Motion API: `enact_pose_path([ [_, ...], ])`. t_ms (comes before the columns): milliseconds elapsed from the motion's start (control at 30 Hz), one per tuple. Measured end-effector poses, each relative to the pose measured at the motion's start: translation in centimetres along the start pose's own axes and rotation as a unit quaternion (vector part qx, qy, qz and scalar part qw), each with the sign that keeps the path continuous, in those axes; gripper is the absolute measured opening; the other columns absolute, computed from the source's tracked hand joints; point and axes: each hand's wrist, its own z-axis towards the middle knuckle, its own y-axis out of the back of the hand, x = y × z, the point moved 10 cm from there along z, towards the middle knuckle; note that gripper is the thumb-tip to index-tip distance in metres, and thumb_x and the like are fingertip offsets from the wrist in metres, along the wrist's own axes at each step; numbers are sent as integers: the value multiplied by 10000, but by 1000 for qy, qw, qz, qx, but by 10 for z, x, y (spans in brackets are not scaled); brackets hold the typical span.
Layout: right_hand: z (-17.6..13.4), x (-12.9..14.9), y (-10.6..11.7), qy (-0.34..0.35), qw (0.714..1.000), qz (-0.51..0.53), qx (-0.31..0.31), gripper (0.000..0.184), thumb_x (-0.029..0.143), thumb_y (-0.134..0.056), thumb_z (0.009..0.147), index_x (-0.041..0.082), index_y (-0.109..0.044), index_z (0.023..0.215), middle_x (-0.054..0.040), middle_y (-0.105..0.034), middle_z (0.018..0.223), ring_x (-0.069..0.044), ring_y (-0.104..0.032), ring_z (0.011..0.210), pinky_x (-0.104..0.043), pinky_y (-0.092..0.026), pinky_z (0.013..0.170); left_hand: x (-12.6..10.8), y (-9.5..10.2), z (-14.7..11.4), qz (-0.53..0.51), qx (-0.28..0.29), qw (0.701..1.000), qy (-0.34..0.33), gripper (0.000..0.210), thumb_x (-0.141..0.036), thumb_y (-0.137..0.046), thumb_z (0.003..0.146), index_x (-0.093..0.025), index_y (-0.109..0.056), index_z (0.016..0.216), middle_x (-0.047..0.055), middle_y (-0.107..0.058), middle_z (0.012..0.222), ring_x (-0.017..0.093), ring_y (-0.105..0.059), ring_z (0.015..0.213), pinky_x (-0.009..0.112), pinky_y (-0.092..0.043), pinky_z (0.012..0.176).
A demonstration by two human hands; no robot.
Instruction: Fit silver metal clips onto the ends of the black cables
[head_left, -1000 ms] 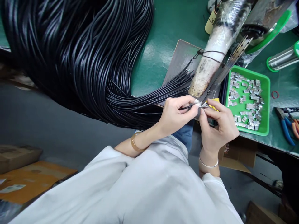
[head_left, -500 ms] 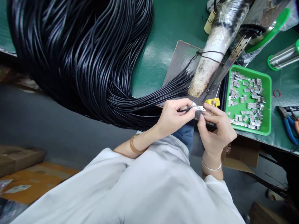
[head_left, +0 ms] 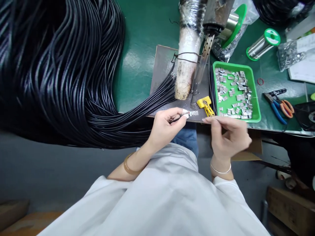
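Observation:
My left hand [head_left: 169,123] pinches a black cable near its end, where a small silvery metal connector [head_left: 194,113] sticks out past the fingertips. My right hand [head_left: 227,132], slightly blurred, is just right of the connector, apart from it. Its fingers stretch leftward over the table's front edge, and nothing shows in them. Beyond that hand a yellow clip-like piece [head_left: 203,102] lies on the dark board [head_left: 159,65]. A green tray [head_left: 256,109] to the right contains many loose metal connectors [head_left: 241,97].
A large bundle of black cables [head_left: 73,65] covers the table's left side. A wrapped white tube [head_left: 185,62] and a soldering iron [head_left: 206,49] reach down over the board. On the right are solder spools [head_left: 261,46], a red ring [head_left: 260,81] and pliers [head_left: 275,106].
The view has shifted right, so table items appear further left. My right hand has drawn away from the connector, which my left hand still holds with the cable.

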Motion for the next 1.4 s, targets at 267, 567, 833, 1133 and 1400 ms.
enact_pose_path([
  [267, 7, 14, -36, 50, 998, 24, 23, 102, 133, -682, 848, 214, -624, 867, -44, -764, 1086, -175, -752, 958, -311, -635, 794, -7, 2, 6, -4, -32, 999, -20, 142, -218, -626, 848, -113, -721, 844, -53, -390, 565, 37, -284, 511, 191, -211, 461],
  [567, 15, 10, -40, 35, 998, 47, 11, 96, 119, -702, 825, 203, -667, 855, -39, -769, 1032, -194, -745, 993, -297, -630, 720, -14, 7, 7, 28, -60, 996, -56, 149, -200, -612, 857, -117, -731, 888, -62, -389, 556, 33, -285, 502, 185, -230, 471],
  [833, 18, 16, -37, 43, 998, 51, -2, 119, 117, -723, 805, 214, -678, 859, -35, -765, 1053, -206, -750, 977, -356, -662, 768, -23, 10, 7, 44, -81, 992, -83, 145, -212, -623, 845, -126, -737, 874, -60, -440, 563, 29, -297, 491, 167, -242, 451],
  [1133, 10, 13, -38, 58, 996, 64, 12, 136, 105, -707, 804, 211, -648, 866, -43, -765, 1084, -183, -757, 909, -332, -646, 776, -16, 8, 6, 53, -69, 995, -58, 95, -179, -625, 824, -132, -707, 832, -69, -393, 567, 31, -288, 508, 157, -229, 449],
  [1400, 7, 17, -40, 83, 996, 34, 1, 159, 104, -690, 834, 221, -640, 930, -19, -773, 1040, -144, -752, 930, -263, -618, 811, -12, 4, 4, 2, -21, 999, -45, 80, -176, -644, 823, -126, -683, 772, -79, -301, 536, 29, -213, 491, 180, -169, 449],
])
